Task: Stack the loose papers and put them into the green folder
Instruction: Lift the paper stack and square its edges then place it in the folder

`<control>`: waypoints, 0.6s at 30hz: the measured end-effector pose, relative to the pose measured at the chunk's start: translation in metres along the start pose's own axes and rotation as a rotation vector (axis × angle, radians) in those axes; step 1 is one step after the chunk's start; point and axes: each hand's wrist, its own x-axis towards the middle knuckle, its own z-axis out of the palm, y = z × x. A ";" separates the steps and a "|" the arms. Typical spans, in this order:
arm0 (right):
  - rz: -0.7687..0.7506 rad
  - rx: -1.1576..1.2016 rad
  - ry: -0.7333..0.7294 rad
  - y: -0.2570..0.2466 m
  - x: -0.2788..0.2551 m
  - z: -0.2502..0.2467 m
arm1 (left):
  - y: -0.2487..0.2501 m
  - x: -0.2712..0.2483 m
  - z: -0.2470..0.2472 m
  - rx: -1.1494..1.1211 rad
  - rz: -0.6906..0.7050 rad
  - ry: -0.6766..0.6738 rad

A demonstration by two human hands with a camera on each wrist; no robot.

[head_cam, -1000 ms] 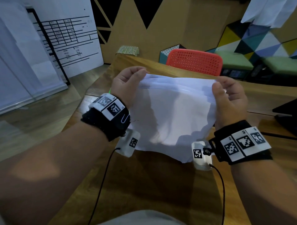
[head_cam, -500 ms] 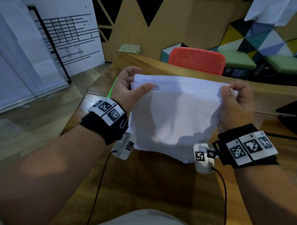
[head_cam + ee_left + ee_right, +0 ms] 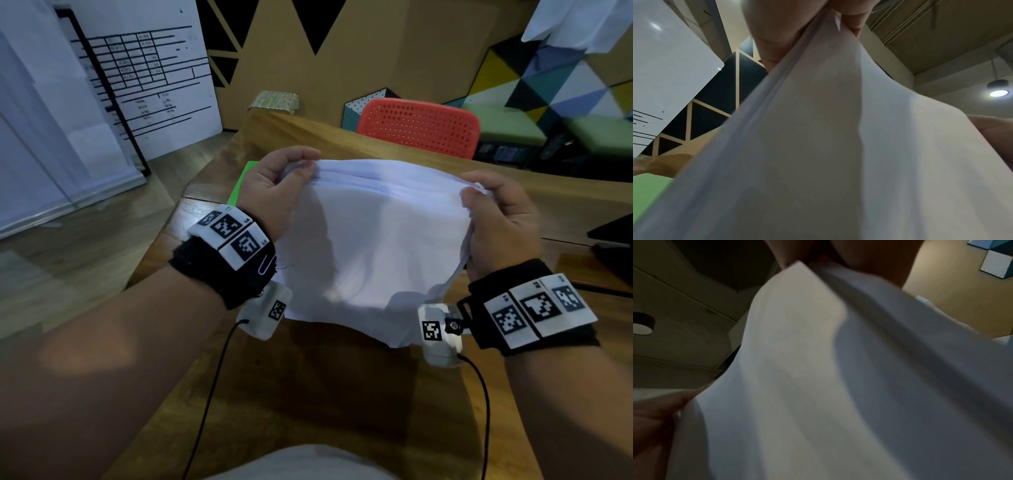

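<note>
A stack of white papers point(image 3: 373, 240) stands upright above the wooden table point(image 3: 308, 394), its lower edge near the tabletop. My left hand point(image 3: 294, 171) pinches the stack's upper left corner and my right hand point(image 3: 479, 195) pinches its upper right edge. The sheets sag and bow between the hands. Up close, the papers point(image 3: 828, 146) fill the left wrist view under my fingers point(image 3: 777, 32), and the papers point(image 3: 838, 386) fill the right wrist view too. A sliver of the green folder point(image 3: 241, 181) shows on the table behind my left hand, also as the green folder point(image 3: 647, 191) at lower left.
A red perforated chair point(image 3: 418, 126) stands at the table's far side. A dark flat object point(image 3: 613, 240) lies at the right table edge. A whiteboard point(image 3: 144, 78) leans at the left. Cables run from both wrist cameras toward me.
Both hands shifted their hold along the stack's top edge; the left thumb, earlier pressed across the front sheet, now pinches at the corner. The folder shows more behind the left hand.
</note>
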 end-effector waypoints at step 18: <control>-0.011 0.089 -0.268 0.006 -0.009 -0.017 | -0.016 -0.004 -0.008 -0.061 -0.047 -0.037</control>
